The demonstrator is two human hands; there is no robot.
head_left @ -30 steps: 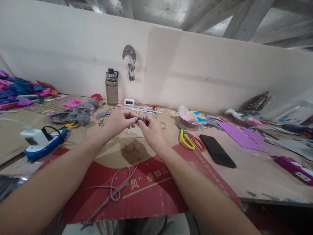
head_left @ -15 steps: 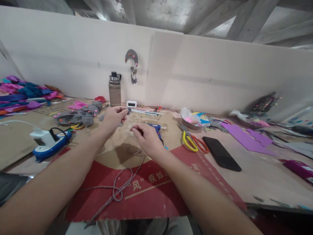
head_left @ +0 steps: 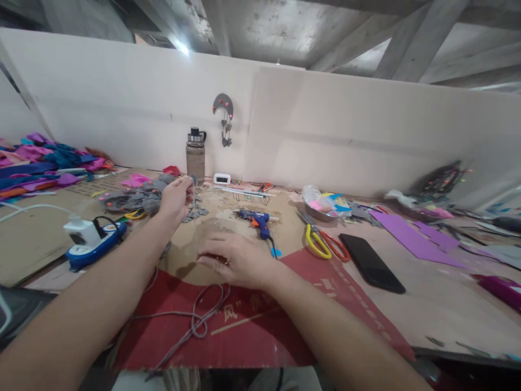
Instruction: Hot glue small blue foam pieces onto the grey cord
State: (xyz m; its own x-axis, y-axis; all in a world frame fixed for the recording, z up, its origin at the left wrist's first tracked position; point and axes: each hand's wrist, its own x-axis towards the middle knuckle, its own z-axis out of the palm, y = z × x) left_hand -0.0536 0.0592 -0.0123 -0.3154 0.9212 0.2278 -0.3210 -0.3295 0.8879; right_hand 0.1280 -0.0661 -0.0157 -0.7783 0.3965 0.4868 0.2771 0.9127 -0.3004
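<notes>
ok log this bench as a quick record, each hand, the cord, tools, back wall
left hand: raised, small grey piece pinched at its fingertips
right hand: lower, fingers curled; whether it grips anything is unclear
grey cord: looped on the red part of the cardboard
tools: blue glue gun; to its right, scissors with one yellow and one red handle
back wall: grey crescent ornament hanging above and right of the bottle

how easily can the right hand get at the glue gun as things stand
Quite easily, it seems: the glue gun lies on the cardboard just beyond the right hand, with nothing visible between them, though whether that hand holds something is hard to tell.
</notes>
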